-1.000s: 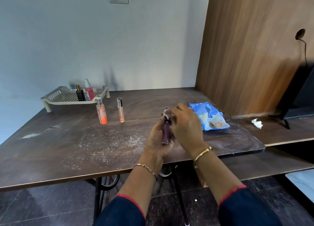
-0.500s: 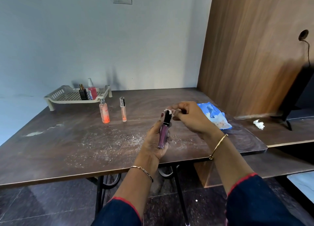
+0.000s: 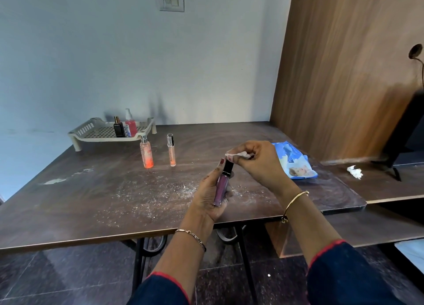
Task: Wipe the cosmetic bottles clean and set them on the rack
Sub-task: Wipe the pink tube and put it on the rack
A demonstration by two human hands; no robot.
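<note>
A dark brown table fills most of the view, and its top carries a scatter of white powder toward the front. At the right a tall wooden panel stands beside it. A beige plastic rack with a perforated floor sits at the far left corner of the table. A blue wipes pack lies flat near the right edge, partly hidden behind the right hand. The left hand is above the front part of the table, with its fingers curled around a purple tube. The tube is held nearly upright, black cap at the top. The right hand is just above and to the right of this cap, and its fingertips pinch a small white wipe — the wipe is very near the cap, but I cannot tell if it touches. In front of the rack, two things stand upright on the table: an orange spray bottle and, near it to the right, a slim peach tube. Inside the rack a black bottle and a red pump bottle stand just beside each other. A crumpled tissue lies on the lower surface at the far right — well apart from the hands.
</note>
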